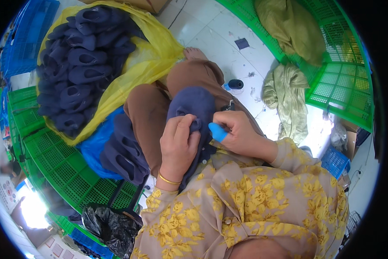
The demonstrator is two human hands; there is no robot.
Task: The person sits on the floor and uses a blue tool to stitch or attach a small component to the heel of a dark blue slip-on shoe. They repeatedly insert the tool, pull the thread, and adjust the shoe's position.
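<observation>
A dark navy knitted hat point(191, 103) lies over my lap, draped on my brown trousers point(146, 112). My left hand point(179, 144) grips its lower edge, fingers curled into the fabric, a gold bangle at the wrist. My right hand point(237, 131) pinches the hat's edge right beside the left; a blue rubber finger cot point(217, 131) covers one fingertip. A small dark object sits just above the right hand; I cannot tell what it is.
A yellow plastic bag point(150, 60) full of navy hats point(81, 64) sits at upper left. More navy hats point(122, 151) lie on a blue bag by my left knee. Green plastic crates point(60, 164) surround; olive cloth point(284, 95) hangs at right. A dark thread spool point(235, 84) stands on the floor.
</observation>
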